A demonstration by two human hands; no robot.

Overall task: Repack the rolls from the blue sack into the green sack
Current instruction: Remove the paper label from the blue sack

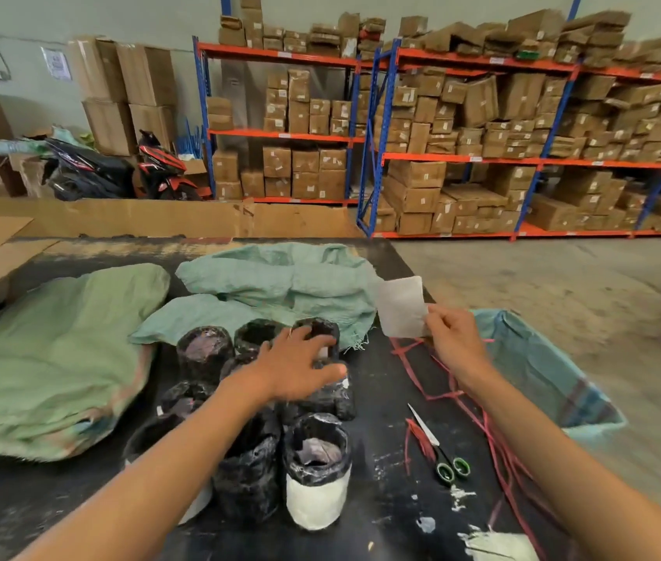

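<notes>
**Asker:** Head view, nearest thing first. What's in front of you?

**Me:** Closest is the white-wrapped roll [317,475], standing upright with its open end up. It's the near edge of the cluster of rolls [264,398] on the black table [393,520]. The scissors [440,453] lie just right of that roll, among loose red string [462,392].

**Asker:** And your hands?

**Me:** My left hand [294,368] is over the middle of the cluster, beyond the white roll, fingers spread and resting on top of a black roll, nothing clenched. My right hand [452,336] is further right, off the cluster, pinching a white paper slip [401,307] by its corner.

**Asker:** Where do the rolls need to go?

**Me:** The blue sack [543,366] hangs open at the table's right edge, right of the cluster. A green sack [49,358] lies flat to the cluster's left; another [280,281] is crumpled just behind it. Which one gets filled, I can't tell. The rolls' long axes run vertically, so I'd judge the left hand, already touching one, is better placed to lift it.
</notes>
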